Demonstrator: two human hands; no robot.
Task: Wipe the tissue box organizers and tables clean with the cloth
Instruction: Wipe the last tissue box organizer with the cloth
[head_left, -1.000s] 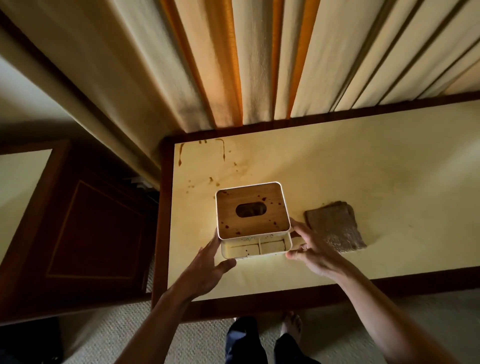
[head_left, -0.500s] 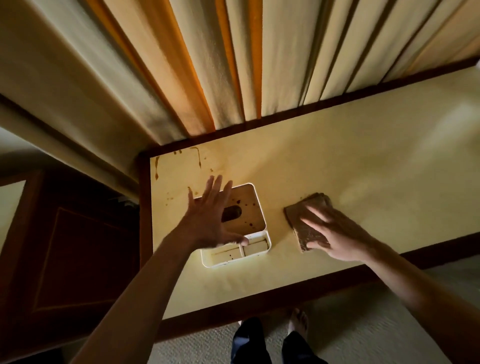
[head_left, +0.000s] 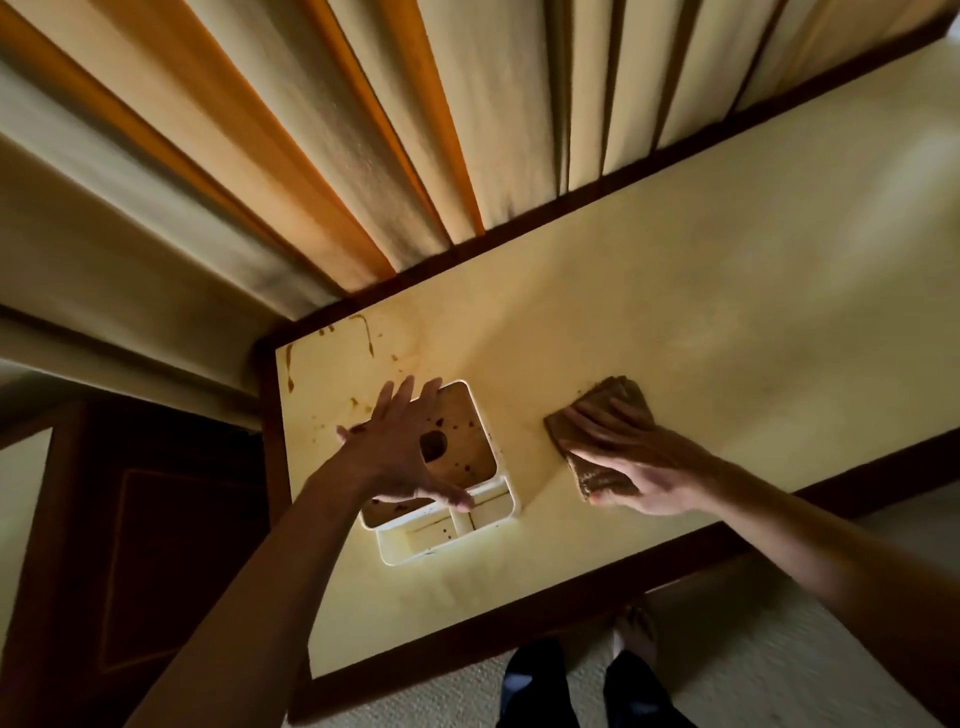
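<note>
Cloth (head_left: 597, 441), brown and folded flat, is seen lying on the cream bench (head_left: 727, 312) just to the right of the tissue box (head_left: 447, 467), and it is covered by the right hand (head_left: 634, 457), whose fingers (head_left: 592, 421) are laid out straight and slightly spread across it, pressing it down rather than pinching it. The box stands near the left end of the bench, its wooden lid spotted with dark stains and its white side tray turned toward the person. Over the lid the left hand (head_left: 400, 447) is held with its fingers extended and fanned, the thumb resting near the tray's edge; whether the palm is pressed on the lid or merely held above it cannot be told. Nothing is gripped by either hand. Brown drips and streaks (head_left: 363, 332) are visible on the bench beyond the box, toward the far left corner by the curtain (head_left: 363, 156). The relation that matters is judged to be this: the stained lid lies to the left of the cloth, so the cloth would have to be carried leftward across a short stretch of bare surface. The right hand is the one already on the cloth, while the left is placed to steady the box.
</note>
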